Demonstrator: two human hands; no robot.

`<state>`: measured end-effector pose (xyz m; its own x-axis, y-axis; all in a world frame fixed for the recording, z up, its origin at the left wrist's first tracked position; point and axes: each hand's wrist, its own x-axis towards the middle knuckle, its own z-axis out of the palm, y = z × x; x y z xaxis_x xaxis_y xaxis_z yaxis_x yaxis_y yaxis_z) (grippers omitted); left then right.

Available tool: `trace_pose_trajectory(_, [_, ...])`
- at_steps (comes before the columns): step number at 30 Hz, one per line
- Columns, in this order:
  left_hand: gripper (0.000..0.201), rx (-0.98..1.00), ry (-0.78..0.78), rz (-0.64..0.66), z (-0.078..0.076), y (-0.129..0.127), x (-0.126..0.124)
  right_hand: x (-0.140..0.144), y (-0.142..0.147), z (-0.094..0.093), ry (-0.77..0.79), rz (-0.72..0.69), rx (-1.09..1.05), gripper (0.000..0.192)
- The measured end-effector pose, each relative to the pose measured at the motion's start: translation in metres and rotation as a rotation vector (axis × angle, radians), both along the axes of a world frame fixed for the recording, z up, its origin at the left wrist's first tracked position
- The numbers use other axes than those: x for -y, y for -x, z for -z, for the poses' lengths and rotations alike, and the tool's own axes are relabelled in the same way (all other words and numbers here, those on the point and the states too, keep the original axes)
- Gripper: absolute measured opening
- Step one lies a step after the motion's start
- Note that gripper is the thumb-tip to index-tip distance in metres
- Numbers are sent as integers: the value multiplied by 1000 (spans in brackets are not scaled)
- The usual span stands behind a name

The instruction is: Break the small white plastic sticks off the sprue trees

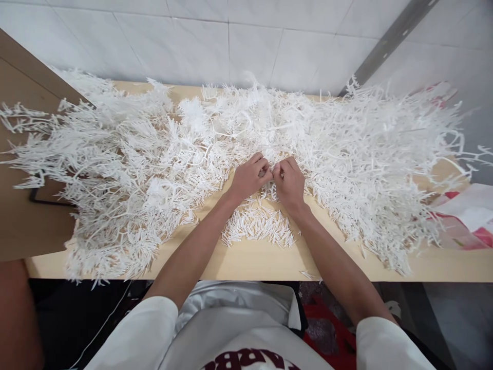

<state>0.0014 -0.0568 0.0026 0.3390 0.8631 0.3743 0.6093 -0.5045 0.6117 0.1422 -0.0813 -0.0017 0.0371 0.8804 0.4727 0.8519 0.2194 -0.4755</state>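
A large heap of white branched plastic pieces (pixel 154 154) covers a pale wooden table (pixel 250 262). My left hand (pixel 249 177) and my right hand (pixel 289 182) meet at the middle of the table, fingers curled, pinching a small white plastic piece (pixel 274 172) between them. Just in front of my hands lies a small pile of short white plastic sticks (pixel 257 228). My fingers hide most of the piece.
The heap spreads past the table's left and right ends. A brown wooden surface (pixel 23 205) adjoins the left side. A red and white plastic bag (pixel 468 218) lies at the right. A white tiled wall (pixel 231 41) stands behind. A red crate (pixel 327 334) sits under the table.
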Motion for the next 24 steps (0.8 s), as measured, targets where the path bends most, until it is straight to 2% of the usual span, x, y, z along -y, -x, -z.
trace_pose_trajectory(5, [16,-10,-18,-12,-1,-1,2,0,1,-1,-42,9,14,26])
trace_pose_trajectory(10, [18,64,-42,-116,2,1,-2,0,0,-1,-158,85,-6,26])
trace_pose_trajectory(16, [14,366,27,9,2,6,-9,-1,-1,-4,-142,-73,-256,20])
trace_pose_trajectory(21, [25,375,-9,71,5,6,-11,0,-1,-7,-84,-203,-288,23])
trace_pose_trajectory(24, [26,386,-35,89,5,7,-12,-1,-1,-5,-11,-222,-262,24])
